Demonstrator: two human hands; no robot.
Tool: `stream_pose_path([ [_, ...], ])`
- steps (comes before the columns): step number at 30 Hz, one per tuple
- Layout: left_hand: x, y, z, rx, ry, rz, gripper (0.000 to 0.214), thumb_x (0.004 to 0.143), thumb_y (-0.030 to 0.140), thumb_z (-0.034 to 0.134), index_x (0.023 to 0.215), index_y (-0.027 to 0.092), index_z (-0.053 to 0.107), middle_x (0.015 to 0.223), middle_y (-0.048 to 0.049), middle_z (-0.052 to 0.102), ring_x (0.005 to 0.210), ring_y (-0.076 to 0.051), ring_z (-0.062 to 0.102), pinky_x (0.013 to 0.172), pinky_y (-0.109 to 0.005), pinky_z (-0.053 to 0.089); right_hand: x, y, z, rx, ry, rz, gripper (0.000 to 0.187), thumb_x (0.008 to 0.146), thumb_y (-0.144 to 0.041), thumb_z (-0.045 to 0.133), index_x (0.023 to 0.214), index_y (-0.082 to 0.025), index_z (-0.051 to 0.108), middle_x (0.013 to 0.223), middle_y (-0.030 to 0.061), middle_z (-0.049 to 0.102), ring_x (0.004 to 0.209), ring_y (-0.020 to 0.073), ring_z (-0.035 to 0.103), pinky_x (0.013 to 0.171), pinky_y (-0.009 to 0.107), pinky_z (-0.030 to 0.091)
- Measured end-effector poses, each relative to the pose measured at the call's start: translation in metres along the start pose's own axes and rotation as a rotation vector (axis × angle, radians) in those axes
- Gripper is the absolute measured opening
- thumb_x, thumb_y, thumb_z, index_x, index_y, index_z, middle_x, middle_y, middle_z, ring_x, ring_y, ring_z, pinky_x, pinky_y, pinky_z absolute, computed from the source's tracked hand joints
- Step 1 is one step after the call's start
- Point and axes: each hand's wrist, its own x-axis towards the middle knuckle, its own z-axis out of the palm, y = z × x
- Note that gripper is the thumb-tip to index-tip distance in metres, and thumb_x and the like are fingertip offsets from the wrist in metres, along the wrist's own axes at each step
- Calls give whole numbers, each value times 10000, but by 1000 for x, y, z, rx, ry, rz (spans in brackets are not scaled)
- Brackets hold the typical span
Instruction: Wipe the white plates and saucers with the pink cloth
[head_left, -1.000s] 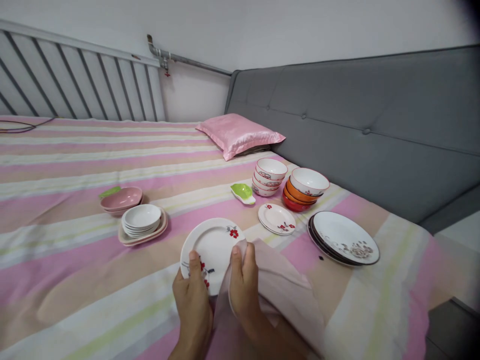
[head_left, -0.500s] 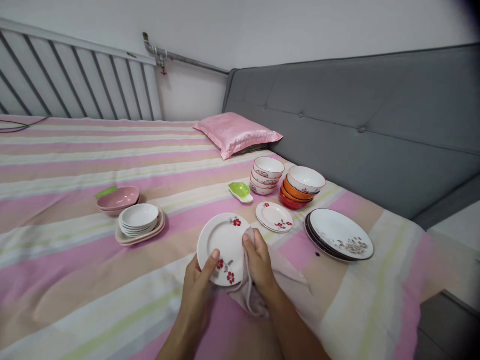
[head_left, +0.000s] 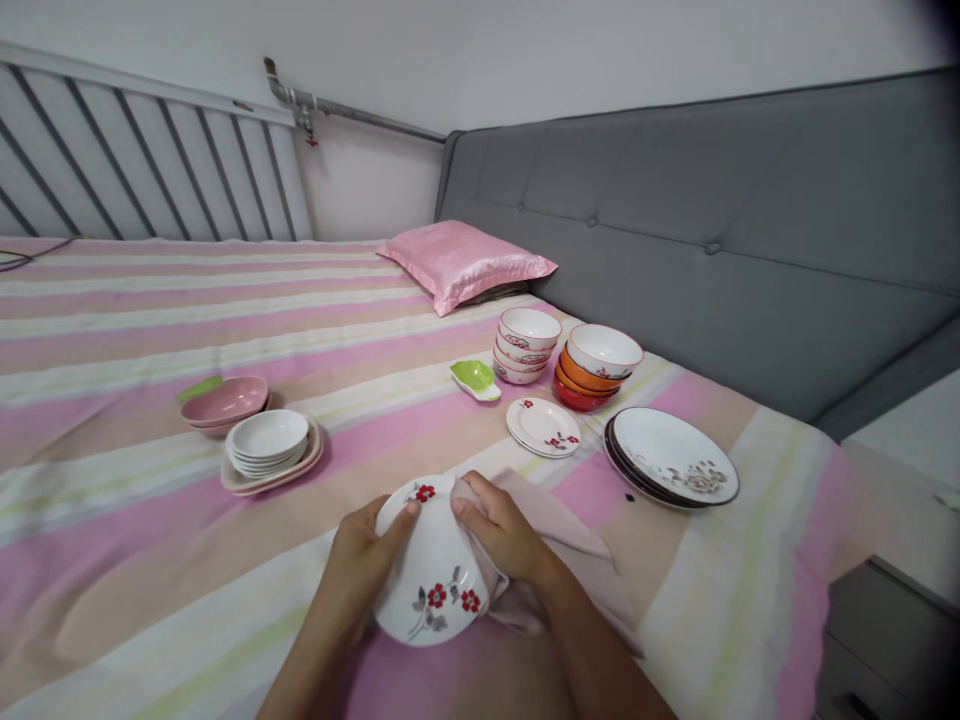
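Note:
A small white plate (head_left: 429,565) with red flowers is held low over the bed, its face tilted up toward me. My left hand (head_left: 367,550) grips its left rim, thumb on the face and fingers underneath. My right hand (head_left: 502,530) is closed on a pale pink cloth (head_left: 570,525) at the plate's upper right rim, pinching cloth and rim together. The cloth's loose end hangs behind and below my right wrist. Just beyond lie similar flowered small plates (head_left: 541,425), stacked on the bedspread.
Stacked bowls (head_left: 529,345), more bowls in orange and red (head_left: 589,382) and a green leaf-shaped dish (head_left: 475,378) stand farther back. Large plates (head_left: 675,455) are stacked at right. White dishes (head_left: 270,436) and pink bowls (head_left: 226,402) sit at left. A pink pillow (head_left: 469,262) lies against the grey headboard (head_left: 675,200).
The plate has come lower and closer to me and has turned, so its flowers sit differently. Both hands moved with it, the right still on the cloth. The view shifted slightly.

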Motion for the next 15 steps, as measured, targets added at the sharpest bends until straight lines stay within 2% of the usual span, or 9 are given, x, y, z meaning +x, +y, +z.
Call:
stream_pose_path([
  [4, -2, -1, 10, -82, 110, 43, 478, 648, 478, 698, 943, 104, 659, 771, -119, 702, 557, -202, 627, 492, -276, 480, 1, -2, 1, 25, 57, 1, 197, 878, -325, 438, 904, -179, 568, 778, -16, 600, 710, 140, 536, 655, 247, 426],
  [9, -6, -1, 23, -253, 234, 70, 474, 624, 450, 724, 957, 119, 661, 796, -97, 707, 632, -209, 645, 550, -279, 505, 3, -3, 1, 54, 136, -3, 198, 879, -344, 437, 886, -179, 545, 753, -24, 576, 712, 139, 533, 658, 242, 421],
  [15, -7, -3, 25, -359, 423, 107, 468, 648, 430, 714, 1018, 150, 652, 781, -71, 694, 611, -180, 627, 533, -265, 503, 2, -1, 14, -57, 232, -10, 156, 870, -327, 445, 898, -186, 507, 737, -28, 556, 701, 147, 521, 673, 255, 413],
])
